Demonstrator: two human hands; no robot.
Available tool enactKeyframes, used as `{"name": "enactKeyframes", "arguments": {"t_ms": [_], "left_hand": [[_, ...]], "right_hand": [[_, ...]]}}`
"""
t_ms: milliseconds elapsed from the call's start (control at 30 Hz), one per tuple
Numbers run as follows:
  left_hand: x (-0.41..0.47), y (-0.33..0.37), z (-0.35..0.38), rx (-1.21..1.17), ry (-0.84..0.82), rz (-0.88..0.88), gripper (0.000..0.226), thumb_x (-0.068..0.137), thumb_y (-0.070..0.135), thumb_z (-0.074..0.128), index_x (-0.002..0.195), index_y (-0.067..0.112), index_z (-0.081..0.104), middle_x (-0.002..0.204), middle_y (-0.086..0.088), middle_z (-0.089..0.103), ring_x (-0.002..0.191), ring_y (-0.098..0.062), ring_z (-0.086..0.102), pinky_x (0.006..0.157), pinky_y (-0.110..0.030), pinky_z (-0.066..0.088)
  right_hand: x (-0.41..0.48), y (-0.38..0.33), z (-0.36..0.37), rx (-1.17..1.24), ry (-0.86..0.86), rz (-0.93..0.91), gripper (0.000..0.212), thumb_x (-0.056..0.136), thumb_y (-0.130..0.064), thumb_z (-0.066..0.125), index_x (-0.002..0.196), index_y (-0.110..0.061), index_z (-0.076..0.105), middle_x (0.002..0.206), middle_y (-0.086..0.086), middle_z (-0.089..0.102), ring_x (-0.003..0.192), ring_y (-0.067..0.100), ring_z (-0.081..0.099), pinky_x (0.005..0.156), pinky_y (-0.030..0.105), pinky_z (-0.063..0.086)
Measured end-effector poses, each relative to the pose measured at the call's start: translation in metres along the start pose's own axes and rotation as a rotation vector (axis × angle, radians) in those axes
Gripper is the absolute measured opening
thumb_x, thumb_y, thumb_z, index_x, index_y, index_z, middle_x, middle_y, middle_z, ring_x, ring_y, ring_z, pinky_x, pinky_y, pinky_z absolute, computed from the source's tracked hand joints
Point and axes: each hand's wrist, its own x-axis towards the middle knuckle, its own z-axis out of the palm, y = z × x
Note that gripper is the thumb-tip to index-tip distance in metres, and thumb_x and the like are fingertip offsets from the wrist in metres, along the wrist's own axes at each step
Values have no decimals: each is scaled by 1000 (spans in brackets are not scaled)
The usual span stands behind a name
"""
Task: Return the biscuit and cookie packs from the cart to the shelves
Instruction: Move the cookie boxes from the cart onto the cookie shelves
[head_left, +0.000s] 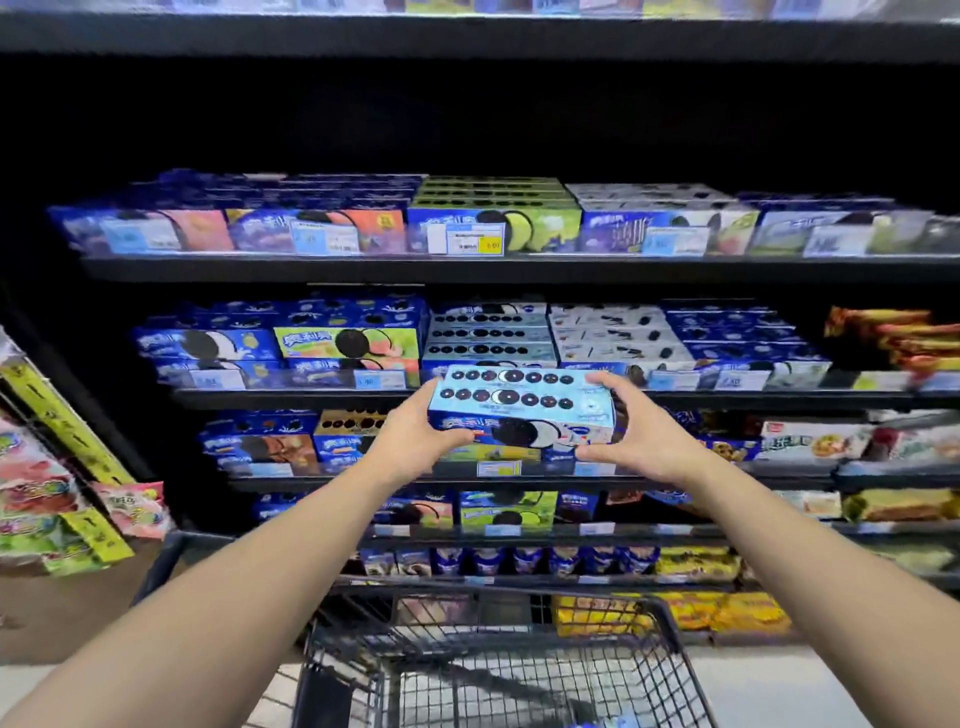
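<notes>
I hold a light-blue cookie box (519, 402) level in mid-air, just in front of the shelves (519, 267). My left hand (415, 441) grips its 9 o'clock end and my right hand (641, 431) its 3 o'clock end, fingers curled round it. The box hides some of the packs behind it. At 6 o'clock the wire cart (670, 623) is cut off by the edge, and I cannot make out what is in it. The price tags (475, 241) are too blurred to read. Sweet bags (135, 506) at 8 o'clock are partly cropped.
</notes>
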Motion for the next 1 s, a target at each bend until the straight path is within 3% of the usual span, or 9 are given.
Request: {"name": "enactKeyframes", "arguments": {"t_ms": [100, 233, 367, 467, 533, 600, 700, 867, 1000], "left_hand": [[19, 13, 4, 57, 61, 22, 93, 80, 37, 84, 153, 40, 27, 115, 21, 50, 88, 7, 55, 67, -6, 39], [49, 22, 10, 68, 95, 29, 81, 83, 35, 82, 149, 36, 36, 123, 17, 49, 95, 0, 54, 71, -8, 37], [78, 36, 8, 117, 163, 8, 77, 83, 37, 80, 148, 29, 39, 136, 7, 54, 108, -9, 49, 84, -23, 38], [90, 44, 4, 154, 218, -10, 75, 82, 43, 80, 146, 28, 42, 126, 13, 53, 110, -14, 52, 84, -26, 38], [97, 46, 3, 195, 208, -19, 67, 83, 45, 78, 140, 28, 45, 127, 12, 56, 107, -17, 56, 80, -29, 41], [105, 47, 3, 228, 208, -57, 66, 85, 48, 75, 140, 25, 45, 131, 1, 58, 98, -20, 59, 74, -31, 42], [115, 49, 4, 326, 222, -115, 64, 88, 48, 72, 137, 16, 47, 128, -9, 59, 88, -18, 55, 68, -30, 37], [121, 49, 22, 561, 224, -118, 48, 96, 36, 66, 130, 5, 52, 127, -23, 53, 112, -37, 54, 78, -37, 40], [111, 45, 39, 781, 394, 46, 40, 96, 22, 62, 130, 7, 48, 135, -23, 41, 121, -41, 39, 97, -49, 40]], "right_hand": [[26, 8, -11, 38, 23, -43, 97, 66, -37, 93, 145, -42, 37, 149, -11, 43, 135, 9, 45, 115, 36, 38], [71, 22, -31, 72, -42, -92, 95, 68, -28, 93, 146, -38, 38, 145, -9, 48, 129, 7, 50, 113, 36, 42], [111, 29, -50, 53, -62, -125, 93, 67, -37, 92, 144, -41, 39, 144, -9, 52, 120, -3, 54, 103, 15, 40], [133, 31, -59, 20, -56, -116, 93, 66, -47, 91, 142, -50, 37, 137, -9, 51, 79, -19, 58, 68, 3, 45], [142, 34, -60, -18, -75, -85, 91, 68, -49, 89, 140, -54, 34, 121, -2, 57, 56, -18, 55, 48, 4, 40], [151, 35, -60, -75, -88, -76, 92, 70, -52, 86, 141, -55, 29, 121, 3, 58, 67, -9, 62, 56, 11, 44], [167, 39, -56, -119, -121, -87, 96, 72, -49, 86, 147, -47, 26, 150, 4, 45, 121, 14, 55, 89, 23, 38], [185, 38, -46, -219, -206, -41, 106, 71, -49, 87, 151, -49, 18, 160, -1, 35, 133, 24, 48, 96, 26, 36], [190, 34, -29, -180, -139, 4, 115, 70, -49, 88, 156, -41, 12, 161, 0, 35, 139, 28, 45, 107, 31, 37]]}}
